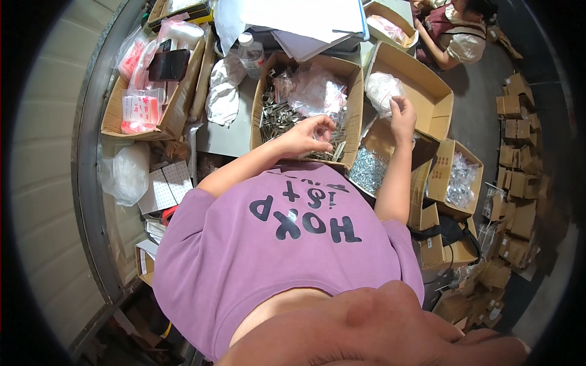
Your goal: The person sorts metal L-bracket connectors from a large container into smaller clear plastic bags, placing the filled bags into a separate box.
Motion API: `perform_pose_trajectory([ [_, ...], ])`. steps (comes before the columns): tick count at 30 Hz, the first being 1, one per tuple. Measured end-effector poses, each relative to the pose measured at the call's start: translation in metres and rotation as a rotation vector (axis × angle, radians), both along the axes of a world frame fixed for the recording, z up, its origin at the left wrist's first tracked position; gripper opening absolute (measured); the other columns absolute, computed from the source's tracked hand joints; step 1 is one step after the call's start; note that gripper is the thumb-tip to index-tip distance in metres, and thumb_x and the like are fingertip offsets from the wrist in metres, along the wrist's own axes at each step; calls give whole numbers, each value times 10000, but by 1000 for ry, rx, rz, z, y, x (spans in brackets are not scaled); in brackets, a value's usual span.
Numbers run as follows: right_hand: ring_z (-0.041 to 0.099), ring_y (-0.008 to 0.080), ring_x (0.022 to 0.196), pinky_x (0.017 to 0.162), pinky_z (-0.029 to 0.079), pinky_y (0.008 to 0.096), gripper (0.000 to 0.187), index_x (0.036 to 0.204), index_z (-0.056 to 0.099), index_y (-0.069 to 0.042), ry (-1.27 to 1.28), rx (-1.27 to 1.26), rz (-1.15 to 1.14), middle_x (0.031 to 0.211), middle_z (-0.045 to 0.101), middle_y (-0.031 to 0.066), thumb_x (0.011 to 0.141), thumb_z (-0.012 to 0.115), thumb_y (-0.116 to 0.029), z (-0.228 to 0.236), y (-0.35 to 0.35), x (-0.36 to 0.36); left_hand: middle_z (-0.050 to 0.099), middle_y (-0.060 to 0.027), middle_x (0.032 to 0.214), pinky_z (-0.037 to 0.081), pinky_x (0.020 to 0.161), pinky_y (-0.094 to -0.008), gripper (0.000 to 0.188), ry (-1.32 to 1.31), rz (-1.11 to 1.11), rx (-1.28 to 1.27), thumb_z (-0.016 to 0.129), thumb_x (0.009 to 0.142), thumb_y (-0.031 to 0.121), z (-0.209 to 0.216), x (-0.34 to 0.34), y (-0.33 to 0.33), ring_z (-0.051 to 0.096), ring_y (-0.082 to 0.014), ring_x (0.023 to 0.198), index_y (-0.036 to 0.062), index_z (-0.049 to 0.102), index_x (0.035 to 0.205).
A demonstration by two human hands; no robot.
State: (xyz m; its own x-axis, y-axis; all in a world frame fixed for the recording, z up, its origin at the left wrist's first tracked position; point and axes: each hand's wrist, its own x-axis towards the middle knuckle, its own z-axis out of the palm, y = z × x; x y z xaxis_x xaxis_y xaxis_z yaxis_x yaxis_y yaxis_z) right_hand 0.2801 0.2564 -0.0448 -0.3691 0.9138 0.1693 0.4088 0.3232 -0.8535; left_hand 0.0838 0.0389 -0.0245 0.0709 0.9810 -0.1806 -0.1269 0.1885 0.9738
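My left hand (310,135) is over the near side of a cardboard box (356,137) of small metal parts (278,119). Its fingers curl together around something clear that I cannot make out. Clear plastic bags (317,91) lie on the metal parts at the back of that box. To the right, my right hand (403,119) is raised with its fingertips pinched together. Those fingertips overlap the edge of a bunched, whitish plastic bag (383,93); whether they grip it is hidden. Below this hand is a heap of silvery screws (367,169) in a box.
At the left stands a cardboard box (177,116) with bagged red-and-white items and a dark phone (169,65). A plastic bottle (250,55) and a white cloth (225,91) are behind the left forearm. Bagged hardware fills a box (461,177) at right. A co-worker (455,30) is at the far right.
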Motion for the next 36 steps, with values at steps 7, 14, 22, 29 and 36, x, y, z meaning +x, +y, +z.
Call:
perform_pose_trajectory([
  [7,629,232,738,700,479,335,161,892,606,4,-163,102,-159,794,649,144,816,593,-138,13,-9,14,501,21,874,403,791,-227,430,-25,-17,-10,740,710,64,1,5,3,467,-81,850,46,501,1068],
  [14,633,272,713,689,490,345,243,942,670,-30,-304,6,-93,771,647,158,739,621,-154,2,-13,30,502,18,870,404,781,-230,436,25,14,-8,737,714,62,0,1,-2,472,-81,831,42,499,1078],
  [22,595,345,805,744,485,399,237,940,644,-71,-504,333,43,880,609,163,705,663,-96,-16,-17,17,500,6,878,406,778,-230,461,-29,-2,-24,748,706,72,-5,1,0,474,-81,835,34,492,1087],
  [29,589,347,765,691,477,407,148,849,613,-49,-497,330,52,817,608,144,710,655,-74,0,-20,14,495,17,836,408,723,-222,404,-28,38,9,742,710,62,-8,-1,-2,469,-70,793,46,505,1038],
  [36,570,185,614,580,454,292,147,843,630,-11,-210,112,31,716,608,89,731,688,-85,41,-55,19,497,19,867,412,767,-225,470,-10,24,-32,754,701,72,0,-1,-3,468,-73,814,44,493,1091],
])
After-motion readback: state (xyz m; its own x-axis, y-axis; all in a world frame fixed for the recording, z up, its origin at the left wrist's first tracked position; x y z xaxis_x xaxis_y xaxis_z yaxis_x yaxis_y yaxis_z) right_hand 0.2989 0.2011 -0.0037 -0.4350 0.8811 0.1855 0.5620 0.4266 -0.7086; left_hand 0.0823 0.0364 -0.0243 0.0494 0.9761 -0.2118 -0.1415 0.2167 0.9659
